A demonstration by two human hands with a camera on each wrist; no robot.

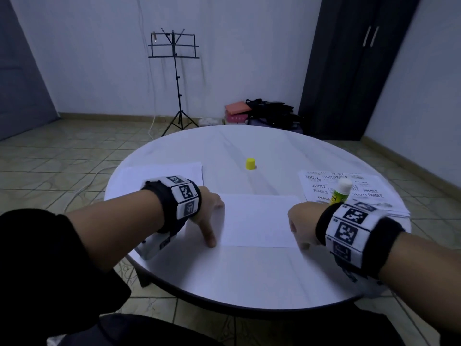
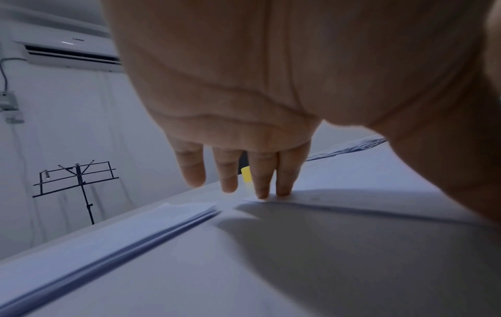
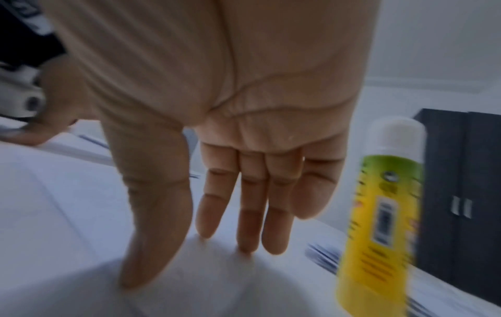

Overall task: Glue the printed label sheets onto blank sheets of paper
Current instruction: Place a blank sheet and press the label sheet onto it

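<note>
both hands flat on one sheet at mid-table

left hand [image 1: 208, 211] rests with straight, slightly spread fingers [image 2: 283, 182] on the left edge of a white sheet [image 1: 259, 221]; right hand [image 1: 300, 226] lies open-fingered at the right edge, gripping nothing. likely they pin the sheet so it sits square.

the blank stack [image 1: 162, 174] lies far-left, the printed label sheets [image 1: 349, 193] far-right, each within its own hand's reach. the uncapped glue stick [image 1: 340, 192] stands upright on the labels, close beside the right wrist, where a sideways sweep could topple it. its yellow cap [image 1: 250, 163] sits well apart toward the far side. the round table [image 1: 249, 275] offers open room near the front edge.
</note>
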